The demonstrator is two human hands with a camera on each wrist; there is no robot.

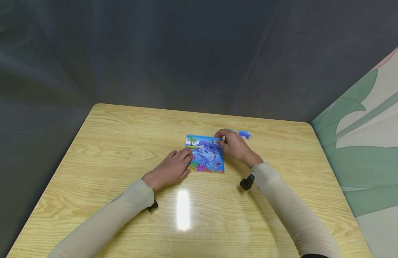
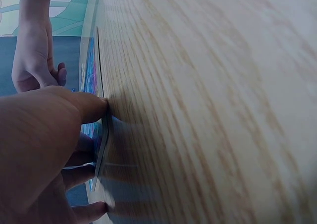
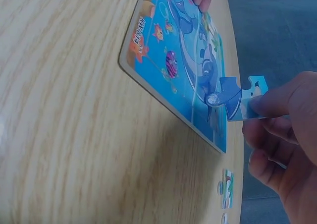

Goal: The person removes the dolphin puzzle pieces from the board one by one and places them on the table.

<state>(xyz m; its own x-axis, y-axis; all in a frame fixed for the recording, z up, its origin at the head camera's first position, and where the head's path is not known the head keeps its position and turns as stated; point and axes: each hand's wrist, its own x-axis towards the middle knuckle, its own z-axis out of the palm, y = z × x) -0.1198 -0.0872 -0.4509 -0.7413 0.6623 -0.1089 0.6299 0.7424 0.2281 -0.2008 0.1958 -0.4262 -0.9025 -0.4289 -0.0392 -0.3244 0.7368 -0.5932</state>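
Observation:
A dolphin jigsaw puzzle (image 1: 207,157) in a flat tray lies on the table, with a palm tree, coral and fish in its picture. My left hand (image 1: 171,168) rests at its left side. In the left wrist view the thumb (image 2: 91,106) touches the tray's edge, and the other fingers spread over and beside it. Between thumb and fingertips my right hand (image 1: 235,145) pinches a blue puzzle piece (image 3: 233,101), held over the far right corner of the picture. The right wrist view shows the piece tilted up, overlapping the dolphin's tail.
Loose puzzle pieces (image 1: 245,134) lie on the wooden table (image 1: 128,136) just beyond my right hand. A dark curtain (image 1: 192,57) hangs behind the table's far edge. To the right is a panel (image 1: 369,143) with green leaf shapes.

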